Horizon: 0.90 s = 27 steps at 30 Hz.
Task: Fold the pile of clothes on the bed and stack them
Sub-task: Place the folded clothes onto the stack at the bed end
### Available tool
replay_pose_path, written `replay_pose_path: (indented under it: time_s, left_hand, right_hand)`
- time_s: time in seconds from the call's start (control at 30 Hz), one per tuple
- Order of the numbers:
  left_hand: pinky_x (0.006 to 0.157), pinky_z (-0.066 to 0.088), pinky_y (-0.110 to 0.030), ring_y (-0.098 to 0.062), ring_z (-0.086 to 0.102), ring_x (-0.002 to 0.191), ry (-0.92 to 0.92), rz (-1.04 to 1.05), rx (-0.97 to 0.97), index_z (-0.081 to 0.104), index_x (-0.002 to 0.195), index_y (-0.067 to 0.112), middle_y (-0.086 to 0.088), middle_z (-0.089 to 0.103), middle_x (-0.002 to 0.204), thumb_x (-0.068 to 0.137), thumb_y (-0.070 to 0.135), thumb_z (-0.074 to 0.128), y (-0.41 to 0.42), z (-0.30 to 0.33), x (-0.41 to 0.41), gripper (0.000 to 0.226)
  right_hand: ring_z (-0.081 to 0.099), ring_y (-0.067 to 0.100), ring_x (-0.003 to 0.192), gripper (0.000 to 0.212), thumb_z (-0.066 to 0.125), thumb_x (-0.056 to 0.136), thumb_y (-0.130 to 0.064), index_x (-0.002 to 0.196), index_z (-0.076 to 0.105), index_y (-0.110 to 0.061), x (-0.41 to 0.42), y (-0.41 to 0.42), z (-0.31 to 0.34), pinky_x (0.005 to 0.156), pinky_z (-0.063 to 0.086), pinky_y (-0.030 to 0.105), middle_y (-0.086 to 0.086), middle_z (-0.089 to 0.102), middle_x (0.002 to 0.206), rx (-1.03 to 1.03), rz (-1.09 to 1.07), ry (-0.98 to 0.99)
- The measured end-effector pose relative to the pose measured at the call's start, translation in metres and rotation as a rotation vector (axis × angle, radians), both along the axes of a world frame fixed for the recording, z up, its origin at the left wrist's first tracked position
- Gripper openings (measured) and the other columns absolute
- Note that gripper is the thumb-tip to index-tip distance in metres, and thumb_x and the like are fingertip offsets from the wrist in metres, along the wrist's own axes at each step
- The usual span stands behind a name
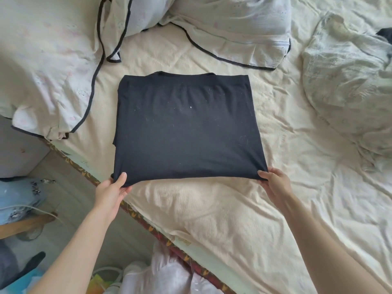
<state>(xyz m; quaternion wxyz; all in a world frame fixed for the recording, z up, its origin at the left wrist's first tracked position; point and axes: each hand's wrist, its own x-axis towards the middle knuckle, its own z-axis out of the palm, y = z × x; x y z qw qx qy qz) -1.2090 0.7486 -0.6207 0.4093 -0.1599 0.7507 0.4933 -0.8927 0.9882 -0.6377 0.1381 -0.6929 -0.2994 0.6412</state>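
Hand (273,180) fingers hidden under black garment (186,128)

text: none legible | labels: none | brands: none | numbers: none | black folded garment (186,128): plain, only lint specks | bed sheet (233,209): faint pattern, no lettering to read

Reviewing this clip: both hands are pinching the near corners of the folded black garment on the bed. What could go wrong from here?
1. The left hand and right hand pinch only the near corners of the black garment; lifting from there could let the layers sag and unfold.
2. The left corner lies near the bed edge; a pull toward the person might drag it off.
3. Lint specks show on the fabric; smoothing may spread them.
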Motion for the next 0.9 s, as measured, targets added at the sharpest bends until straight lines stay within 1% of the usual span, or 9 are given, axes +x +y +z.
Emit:
replay_pose_path:
  time_s: [0.17,0.27,0.33,0.53,0.63,0.7,0.77,0.83,0.9]
  left_hand:
    - [0.078,0.047,-0.031,-0.021,0.062,0.091,0.014,0.018,-0.037,0.057,0.098,0.007,-0.006,0.064,0.099,0.094,0.012,0.056,-0.032,0.006,0.028,0.007]
    - [0.082,0.047,-0.033,-0.021,0.063,0.091,0.008,0.034,-0.061,0.056,0.103,0.004,-0.006,0.064,0.1,0.095,0.012,0.055,-0.064,0.005,0.055,0.012]
    - [0.085,0.047,-0.035,-0.022,0.063,0.092,-0.014,0.05,-0.068,0.056,0.107,0.002,-0.008,0.064,0.102,0.095,0.011,0.054,-0.085,0.003,0.076,0.015]
    - [0.085,0.047,-0.036,-0.022,0.064,0.09,-0.013,0.047,-0.087,0.057,0.098,0.002,-0.01,0.065,0.1,0.094,0.01,0.056,-0.126,0.0,0.116,0.009]
    - [0.086,0.048,-0.035,-0.02,0.064,0.087,0.04,0.03,-0.078,0.058,0.09,0.005,-0.006,0.065,0.095,0.093,0.01,0.057,-0.122,-0.001,0.119,0.006]
    - [0.086,0.048,-0.034,-0.017,0.063,0.085,0.095,0.012,-0.083,0.058,0.087,0.005,-0.005,0.064,0.093,0.093,0.01,0.057,-0.115,-0.001,0.12,0.008]
    - [0.086,0.048,-0.033,-0.017,0.063,0.084,0.148,0.001,-0.089,0.057,0.093,0.002,-0.009,0.064,0.097,0.093,0.011,0.058,-0.11,0.003,0.123,0.009]
    - [0.086,0.05,-0.033,-0.021,0.064,0.089,0.169,0.004,-0.091,0.055,0.104,0.0,-0.013,0.062,0.106,0.093,0.012,0.058,-0.107,0.009,0.128,0.017]
    - [0.086,0.051,-0.034,-0.024,0.064,0.094,0.186,-0.004,-0.104,0.053,0.109,0.0,-0.013,0.062,0.11,0.093,0.015,0.058,-0.101,0.017,0.134,0.022]
  right_hand:
    - [0.065,0.02,0.089,0.016,0.055,0.088,0.008,0.094,0.061,-0.006,0.034,-0.029,0.009,0.073,0.05,0.024,0.01,0.066,0.098,-0.017,-0.002,-0.007]
    - [0.065,0.017,0.087,0.015,0.055,0.087,0.007,0.093,0.061,-0.006,0.062,-0.05,0.011,0.068,0.051,0.02,0.009,0.066,0.097,-0.033,0.013,-0.04]
    - [0.065,0.016,0.088,0.017,0.055,0.087,0.008,0.092,0.063,-0.007,0.082,-0.066,0.012,0.069,0.051,0.02,0.007,0.067,0.097,-0.036,0.008,-0.049]
    - [0.063,0.018,0.09,0.021,0.055,0.088,0.005,0.109,0.06,-0.001,0.113,-0.104,0.008,0.082,0.047,0.028,0.011,0.065,0.103,-0.023,0.027,-0.127]
    - [0.06,0.027,0.102,0.028,0.056,0.09,-0.002,0.118,0.054,-0.002,0.1,-0.111,0.003,0.091,0.048,0.037,0.015,0.062,0.115,0.049,0.072,-0.264]
    - [0.053,0.029,0.112,0.037,0.056,0.091,-0.009,0.127,0.049,-0.003,0.088,-0.117,0.004,0.096,0.042,0.04,0.016,0.057,0.124,0.233,0.218,-0.493]
    - [0.045,0.031,0.122,0.041,0.055,0.092,-0.014,0.131,0.048,-0.004,0.079,-0.129,0.008,0.101,0.033,0.04,0.016,0.052,0.131,0.529,0.522,-0.691]
    - [0.042,0.034,0.129,0.044,0.06,0.09,-0.014,0.132,0.052,-0.006,0.071,-0.147,0.009,0.106,0.031,0.046,0.016,0.05,0.136,0.811,0.839,-0.717]
    - [0.044,0.037,0.13,0.048,0.068,0.085,-0.012,0.131,0.055,-0.008,0.064,-0.164,0.007,0.107,0.031,0.054,0.017,0.049,0.139,0.978,1.117,-0.642]
